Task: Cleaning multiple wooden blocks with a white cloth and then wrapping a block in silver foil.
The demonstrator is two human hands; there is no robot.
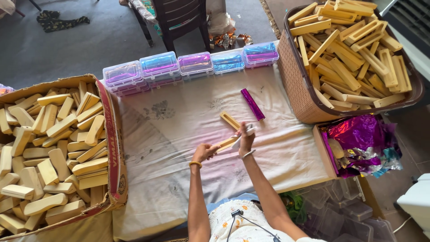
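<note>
My left hand grips the near end of a pale wooden piece held just above the white cloth. My right hand is closed around the far end of that same piece, with a small white object pinched in its fingers. A second wooden piece with a slot lies on the cloth just beyond my right hand. Further back to the right lies a shiny purple foil-wrapped stick.
A cardboard box full of wooden blocks stands at the left. A brown basket of slotted wooden pieces sits at the right, a box of purple foil below it. Clear plastic cases line the table's far edge. A dark chair stands behind.
</note>
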